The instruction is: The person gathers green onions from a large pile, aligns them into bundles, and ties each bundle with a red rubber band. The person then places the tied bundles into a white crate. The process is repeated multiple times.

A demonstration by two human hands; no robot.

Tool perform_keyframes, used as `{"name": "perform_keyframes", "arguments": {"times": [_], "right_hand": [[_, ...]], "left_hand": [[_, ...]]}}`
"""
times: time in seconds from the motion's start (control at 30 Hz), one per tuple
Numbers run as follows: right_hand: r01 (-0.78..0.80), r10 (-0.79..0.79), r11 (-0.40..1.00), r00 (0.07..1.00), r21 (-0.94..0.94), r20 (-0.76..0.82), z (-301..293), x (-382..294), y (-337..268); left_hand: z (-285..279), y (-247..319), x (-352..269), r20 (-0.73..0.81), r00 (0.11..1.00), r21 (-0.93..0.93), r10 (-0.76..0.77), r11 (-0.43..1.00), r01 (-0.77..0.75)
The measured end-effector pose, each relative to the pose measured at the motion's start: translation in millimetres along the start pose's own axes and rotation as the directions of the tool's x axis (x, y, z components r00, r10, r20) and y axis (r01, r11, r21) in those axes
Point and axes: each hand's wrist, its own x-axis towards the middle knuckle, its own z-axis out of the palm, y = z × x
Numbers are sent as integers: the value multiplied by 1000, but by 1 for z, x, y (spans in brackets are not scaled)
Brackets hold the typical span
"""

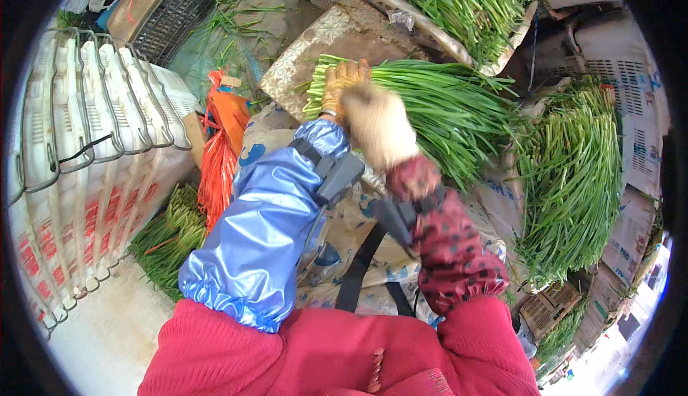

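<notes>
A thick bundle of garlic chives [441, 105] lies across a worn board [306, 57], pale cut ends to the left and green leaves fanning right. My left hand [344, 81], in a soiled yellow-orange glove, grips the bundle near its cut ends, fingers laid over the top. Close against it on the right is my right hand [379, 122], in a pale glove and blurred. Its fingers are curled out of sight, so what they hold cannot be made out. Both wrists carry strapped dark devices over the sleeve covers.
White plastic crates [102, 100] with wire handles stand at left. Red-orange plastic ties [217, 154] hang beside them, above more bundled chives [174, 235]. Heaped chives fill a crate [451, 3] at the top; another pile [572, 186] lies right. A black crate [174, 17] sits upper left.
</notes>
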Motion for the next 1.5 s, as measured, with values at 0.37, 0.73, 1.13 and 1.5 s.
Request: {"name": "perform_keyframes", "arguments": {"times": [0.37,0.73,1.13,1.5], "right_hand": [[-101,251,413,968,905,-6,-44,80,25],[-167,330,191,939,967,97,-37,78,43],[-315,302,924,949,219,91,-10,-89,3],[-408,377,908,894,93,240,-8,-175,52]], "left_hand": [[-50,-42,69,559,586,-717,587,697,-14],[-53,4,2,395,917,-130,53,992,-2],[4,6,-5,191,979,-272,71,962,-17],[-50,-51,-16,574,791,-246,210,966,-78]]}}
